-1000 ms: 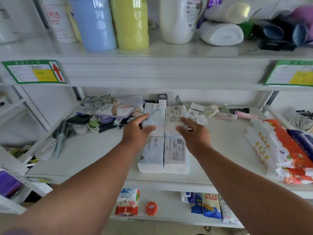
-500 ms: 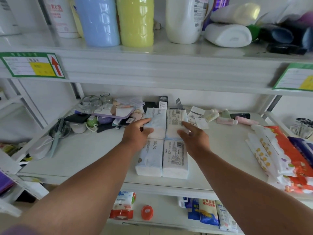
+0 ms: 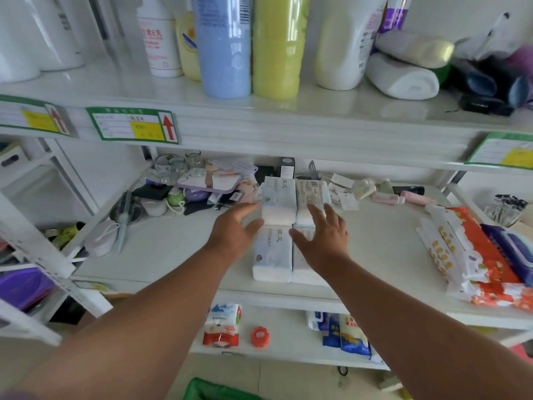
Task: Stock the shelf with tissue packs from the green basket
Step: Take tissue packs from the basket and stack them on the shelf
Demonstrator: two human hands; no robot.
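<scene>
Several white and pale-blue tissue packs lie on the middle shelf point(image 3: 161, 255) in two rows. The back left pack point(image 3: 278, 197) and back right pack point(image 3: 313, 192) sit behind the front left pack point(image 3: 272, 255) and the front right pack point(image 3: 302, 269). My left hand point(image 3: 233, 232) hovers open just left of the packs, fingers spread, holding nothing. My right hand point(image 3: 323, 235) is open above the front right pack and hides part of it. A corner of the green basket point(image 3: 207, 389) shows at the bottom edge, on the floor.
Clutter fills the shelf's back left: a hairbrush point(image 3: 125, 215), glass jars point(image 3: 178, 168), a purple tray point(image 3: 213, 186). Colourful wipe packs point(image 3: 476, 255) lie at the right. Tall bottles point(image 3: 277, 47) stand on the upper shelf. Snack bags point(image 3: 346, 333) sit on the lower shelf.
Both hands have let go of the back packs and drawn back toward me, fingers now spread. The camera has tilted down, bringing the green basket's corner into view.
</scene>
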